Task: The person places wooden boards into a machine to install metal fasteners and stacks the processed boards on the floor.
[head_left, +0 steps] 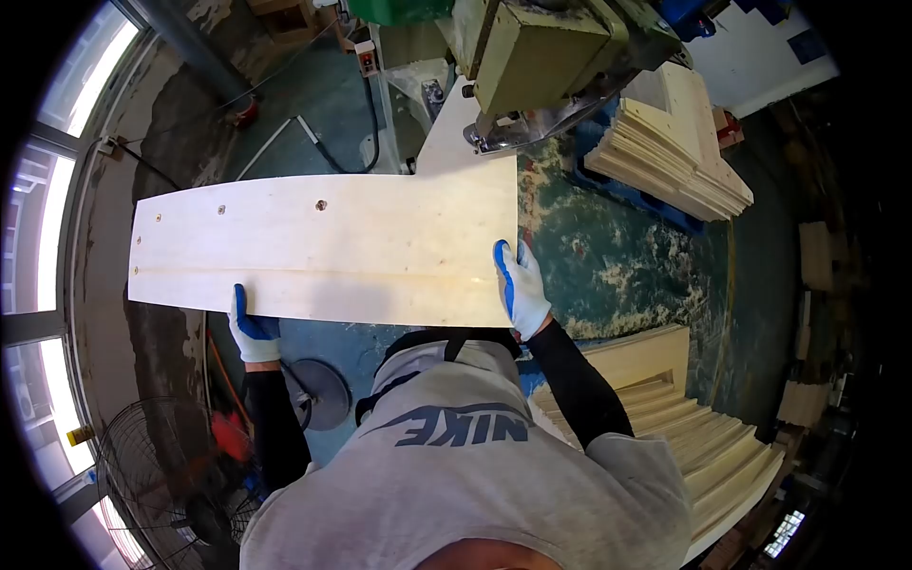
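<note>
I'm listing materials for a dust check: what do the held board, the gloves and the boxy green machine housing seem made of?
Held board: unpainted wood, solid or plywood unclear; pale grain, brown knot-like spots.
Gloves: probably white knit fabric; the blue areas look like a rubbery coating.
Machine housing: probably painted metal, given its rigid, boxy green casing.

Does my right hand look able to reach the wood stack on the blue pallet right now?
Probably not: the right hand holds the wooden panel, and a stretch of floor separates it from the wood stack.
</note>
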Available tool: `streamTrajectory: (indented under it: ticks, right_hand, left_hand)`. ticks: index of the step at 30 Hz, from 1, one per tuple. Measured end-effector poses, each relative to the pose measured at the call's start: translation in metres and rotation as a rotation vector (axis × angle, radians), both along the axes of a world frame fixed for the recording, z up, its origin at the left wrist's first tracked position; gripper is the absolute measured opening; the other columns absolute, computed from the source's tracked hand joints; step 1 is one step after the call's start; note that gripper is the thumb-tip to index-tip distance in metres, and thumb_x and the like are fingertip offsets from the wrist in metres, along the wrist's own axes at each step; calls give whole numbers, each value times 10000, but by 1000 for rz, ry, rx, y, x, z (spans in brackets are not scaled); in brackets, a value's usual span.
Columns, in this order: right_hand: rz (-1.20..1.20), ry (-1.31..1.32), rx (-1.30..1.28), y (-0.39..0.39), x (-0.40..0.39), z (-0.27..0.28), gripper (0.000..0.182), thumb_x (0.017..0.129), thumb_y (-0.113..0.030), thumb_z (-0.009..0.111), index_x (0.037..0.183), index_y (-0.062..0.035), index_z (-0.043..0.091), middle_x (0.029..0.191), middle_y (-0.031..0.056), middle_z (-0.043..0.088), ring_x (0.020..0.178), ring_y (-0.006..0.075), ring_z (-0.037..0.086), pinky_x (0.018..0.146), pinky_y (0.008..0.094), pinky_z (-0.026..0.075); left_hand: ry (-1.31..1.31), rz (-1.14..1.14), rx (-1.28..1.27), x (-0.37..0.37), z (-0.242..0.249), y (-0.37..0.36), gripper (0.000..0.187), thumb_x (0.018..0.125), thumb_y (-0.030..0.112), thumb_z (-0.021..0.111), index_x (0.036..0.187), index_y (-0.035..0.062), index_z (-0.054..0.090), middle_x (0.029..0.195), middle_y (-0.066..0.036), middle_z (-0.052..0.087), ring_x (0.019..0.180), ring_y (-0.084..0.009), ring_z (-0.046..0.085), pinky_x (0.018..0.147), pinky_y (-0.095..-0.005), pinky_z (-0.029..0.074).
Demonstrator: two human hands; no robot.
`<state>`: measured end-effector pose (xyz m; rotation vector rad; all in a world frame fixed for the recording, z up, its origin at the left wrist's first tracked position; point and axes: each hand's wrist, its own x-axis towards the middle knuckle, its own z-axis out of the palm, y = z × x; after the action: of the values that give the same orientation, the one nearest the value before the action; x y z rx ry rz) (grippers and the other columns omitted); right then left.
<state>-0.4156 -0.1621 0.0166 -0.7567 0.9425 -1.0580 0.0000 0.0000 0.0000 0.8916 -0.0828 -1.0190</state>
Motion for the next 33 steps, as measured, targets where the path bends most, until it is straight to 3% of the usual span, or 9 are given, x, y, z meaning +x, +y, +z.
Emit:
streamTrajectory:
  ticks: [2,5,13,15,16,23,28,31,33]
  right_hand:
    - [9,51,-15,4,-3,0,222,1021,-163,554,1198,-29,554,1030,-5,606,874,37,538,777,215,459]
    - [-33,20,52,-3,8,-4,201,1024,-161,546,1163,-17,561,1020,4,612,877,41,541,766,226,467]
    - [-52,-17,-24,10,23,4,229,1035,-165,523,1208,-15,533,1075,19,609,880,39,540,773,221,473]
    - [-74,-14,-38,14,26,1,225,1037,-175,521,1197,-17,534,1070,22,609,879,40,540,772,222,473]
    - [-47,7,23,13,20,-9,284,1023,-121,541,1275,9,520,1203,63,610,1055,96,580,954,256,468]
    - [-166,-167,52,46,61,23,328,1030,-162,533,1323,-27,474,1238,70,587,1102,133,579,951,286,480]
    - [168,-236,134,30,67,13,325,1017,-212,568,1247,2,489,1192,86,591,1115,138,585,992,304,473]
    - [206,-117,203,-6,76,40,266,994,-340,591,1126,-118,529,922,6,624,753,116,662,663,323,585]
    - [290,-27,199,-19,76,52,256,998,-345,578,1114,-122,529,883,-4,621,700,111,655,636,309,585]
  left_hand:
    - [204,-100,-136,-44,4,4,541,1018,310,527,1448,9,395,1401,-139,530,1284,-276,519,1078,-473,425]
    - [208,-112,-196,-150,2,-25,541,954,133,605,1455,197,410,1342,-81,557,1247,-275,543,1028,-481,474]
    - [111,-13,-53,-201,33,-50,496,894,-22,628,1355,78,474,1260,-92,580,1145,-249,601,978,-404,518]
    - [108,-26,-35,-197,31,-52,498,889,-29,628,1354,68,478,1258,-94,580,1141,-242,599,982,-394,512]
    - [106,-31,-28,-194,30,-53,499,886,-32,629,1353,62,479,1257,-95,580,1139,-239,599,984,-389,509]
    - [-122,22,-7,-154,31,-47,527,852,-35,633,1354,15,478,1263,-100,581,1134,-239,593,988,-363,486]
    - [-172,-78,19,-52,45,25,614,807,-2,616,1395,-16,438,1262,-164,591,1130,-336,610,985,-454,508]
    - [-227,-148,67,1,40,77,644,832,90,604,1440,6,409,1321,-201,565,1199,-374,579,1027,-487,485]
    - [-252,-114,74,8,38,90,645,842,109,605,1445,7,402,1323,-196,565,1199,-376,578,1027,-491,483]
